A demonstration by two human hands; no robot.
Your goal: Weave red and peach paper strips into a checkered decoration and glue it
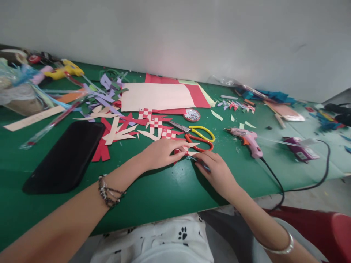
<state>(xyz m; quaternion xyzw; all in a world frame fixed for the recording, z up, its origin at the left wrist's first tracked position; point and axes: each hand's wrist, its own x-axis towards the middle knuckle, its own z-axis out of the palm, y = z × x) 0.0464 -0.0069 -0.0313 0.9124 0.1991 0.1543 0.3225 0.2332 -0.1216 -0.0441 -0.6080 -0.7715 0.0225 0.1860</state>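
My left hand (163,153) has its thumb and fingers closed on a small red and cream woven paper strip piece (194,145), pressed against the green table. Close beside it, my right hand (215,170) is closed around a slim blue-grey tool (204,166), whose tip is near the paper; its exact kind is hard to make out. Just beyond my fingers lie scissors (201,133) with one yellow and one orange-red handle. Several checkered woven paper pieces (156,122) rest to the upper left of them, next to a round dish of small beads or eyes (192,115).
A black phone-like slab (65,157) lies left, near loose red and cream strips (117,131). Cream and red sheets (156,95) sit at the back. A pink glue gun (248,140) with a cord stands right; a yellow glue gun (64,69) lies far left.
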